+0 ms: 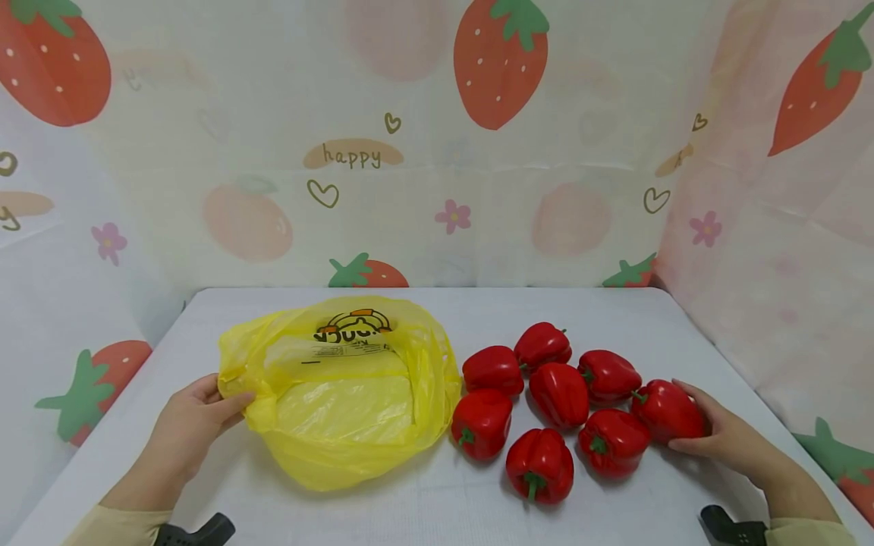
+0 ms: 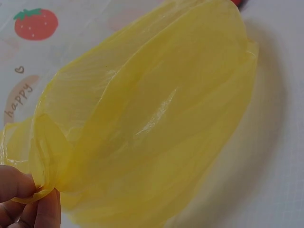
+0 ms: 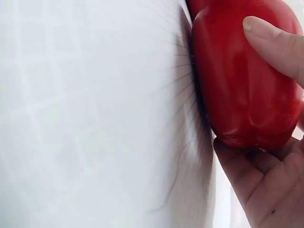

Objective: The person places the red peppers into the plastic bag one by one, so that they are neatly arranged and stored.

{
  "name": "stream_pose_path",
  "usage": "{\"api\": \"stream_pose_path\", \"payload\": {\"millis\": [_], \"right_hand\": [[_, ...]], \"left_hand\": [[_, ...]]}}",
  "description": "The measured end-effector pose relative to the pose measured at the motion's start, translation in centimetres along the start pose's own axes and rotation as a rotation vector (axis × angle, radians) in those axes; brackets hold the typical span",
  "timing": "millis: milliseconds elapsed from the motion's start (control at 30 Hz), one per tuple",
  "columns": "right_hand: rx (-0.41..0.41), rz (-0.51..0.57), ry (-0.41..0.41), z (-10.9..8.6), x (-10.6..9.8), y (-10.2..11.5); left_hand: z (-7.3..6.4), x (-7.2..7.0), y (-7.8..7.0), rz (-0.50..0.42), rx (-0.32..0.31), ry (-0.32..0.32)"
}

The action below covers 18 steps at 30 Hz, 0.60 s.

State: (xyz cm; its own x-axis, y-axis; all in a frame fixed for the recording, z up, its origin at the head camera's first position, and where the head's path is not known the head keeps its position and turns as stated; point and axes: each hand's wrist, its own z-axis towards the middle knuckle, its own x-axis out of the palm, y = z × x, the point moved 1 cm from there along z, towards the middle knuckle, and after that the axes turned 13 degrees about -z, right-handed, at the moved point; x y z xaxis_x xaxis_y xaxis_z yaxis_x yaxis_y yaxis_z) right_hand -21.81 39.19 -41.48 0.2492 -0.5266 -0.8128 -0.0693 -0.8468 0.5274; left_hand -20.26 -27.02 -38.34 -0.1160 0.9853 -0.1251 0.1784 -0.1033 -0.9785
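Observation:
Between thumb and fingers, my left hand [image 1: 191,425] pinches the gathered left edge of a yellow plastic bag [image 1: 328,459]. The bag's mouth gapes toward me, its printed back wall showing inside. In the left wrist view the bag [image 2: 161,114] spreads out from the pinched, bunched edge. On the right, my right hand [image 1: 734,440] grips the rightmost red bell pepper [image 1: 665,409]. Its thumb lies along one side of the pepper [image 3: 247,80] and the other fingers curl round its end, close over the white cloth.
Several more red bell peppers, such as the front one [image 1: 539,462], lie clustered between the bag and my right hand. A white-covered table [image 1: 423,516] carries everything. Behind it hangs a strawberry-print curtain [image 1: 423,83], which also runs along both sides.

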Motion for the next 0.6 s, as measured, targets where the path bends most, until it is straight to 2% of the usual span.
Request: {"api": "stream_pose_path", "payload": {"millis": [600], "right_hand": [[-0.059, 0.041, -0.128, 0.15, -0.16, -0.63]], "left_hand": [[0.07, 0.1, 0.04, 0.049, -0.033, -0.025]]}}
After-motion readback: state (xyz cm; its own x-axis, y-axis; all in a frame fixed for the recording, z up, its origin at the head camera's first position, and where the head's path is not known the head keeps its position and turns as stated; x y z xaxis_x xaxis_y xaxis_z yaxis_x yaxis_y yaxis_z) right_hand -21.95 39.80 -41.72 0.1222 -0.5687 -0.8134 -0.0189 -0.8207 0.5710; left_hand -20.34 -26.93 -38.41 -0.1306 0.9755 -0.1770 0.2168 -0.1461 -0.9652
